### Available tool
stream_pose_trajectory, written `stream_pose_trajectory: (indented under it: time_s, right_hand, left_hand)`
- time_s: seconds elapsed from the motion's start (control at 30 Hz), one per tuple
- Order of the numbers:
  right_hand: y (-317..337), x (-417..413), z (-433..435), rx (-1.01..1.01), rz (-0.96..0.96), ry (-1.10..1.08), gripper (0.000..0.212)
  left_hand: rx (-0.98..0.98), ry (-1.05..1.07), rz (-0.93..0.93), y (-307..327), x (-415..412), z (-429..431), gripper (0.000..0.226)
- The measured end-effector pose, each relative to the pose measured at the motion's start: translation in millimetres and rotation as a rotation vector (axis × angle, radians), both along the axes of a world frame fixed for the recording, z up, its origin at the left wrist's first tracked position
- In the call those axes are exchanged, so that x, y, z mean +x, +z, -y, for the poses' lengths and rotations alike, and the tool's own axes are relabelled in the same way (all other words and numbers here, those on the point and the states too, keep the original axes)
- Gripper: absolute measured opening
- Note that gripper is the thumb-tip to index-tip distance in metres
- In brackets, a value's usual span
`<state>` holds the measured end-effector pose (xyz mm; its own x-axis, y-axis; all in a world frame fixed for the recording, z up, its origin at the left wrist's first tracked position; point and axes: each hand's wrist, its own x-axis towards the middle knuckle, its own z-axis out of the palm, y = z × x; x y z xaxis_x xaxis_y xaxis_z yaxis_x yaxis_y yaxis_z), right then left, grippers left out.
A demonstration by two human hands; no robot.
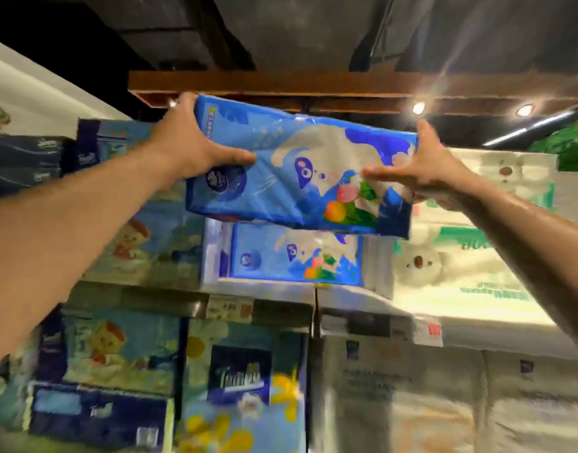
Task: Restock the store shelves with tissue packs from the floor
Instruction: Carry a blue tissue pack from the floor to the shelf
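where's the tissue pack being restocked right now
Head view, upper centre: the blue tissue pack is held between left hand and right hand, just above a matching pack on the shelf.

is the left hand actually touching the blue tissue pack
Touching. The head view shows the left hand gripping the blue tissue pack at its left end, thumb pressed on the front face.
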<state>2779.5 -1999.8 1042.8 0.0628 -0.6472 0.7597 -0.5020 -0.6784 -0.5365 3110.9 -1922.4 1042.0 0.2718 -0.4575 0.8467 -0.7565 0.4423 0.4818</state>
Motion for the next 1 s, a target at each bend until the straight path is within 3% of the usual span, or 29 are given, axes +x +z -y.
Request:
stream_pose_trajectory:
  time_s: [0.07, 0.17, 0.3, 0.5, 0.63, 0.8, 1.0]
  right_hand:
    - [22, 6, 29, -0.130, -0.070, -0.079, 0.114]
    - [43, 20, 80, -0.215, -0.030, -0.088, 0.091]
    - [57, 34, 134, -0.181, -0.059, -0.157, 0.091]
    - [71, 44, 143, -0.113, -0.292, -0.471, 0.088]
    - [56, 61, 156, -0.159, -0.532, -0.571, 0.060]
    - [46, 65, 207, -0.190, -0.502, -0.579, 0.062]
    - [65, 85, 233, -0.030, -0.804, -0.747, 0.054]
  left_hand:
    - [-0.073, 0.047, 0.020, 16, 2, 36, 0.108]
    - [-0.108, 0.102, 0.076, 31, 7, 81, 0.101]
    - [-0.092, 0.208, 0.124, 34, 12, 119, 0.106]
    - [-0.051, 0.451, 0.506, 37, -1, 159, 0.115]
    - [-0.029, 0.332, 0.488, 30, -3, 192, 0.085]
    - [-0.094, 0.316, 0.463, 24, 4, 230, 0.072]
    - [0.098, 0.548, 0.732, 23, -9, 251, 0.059]
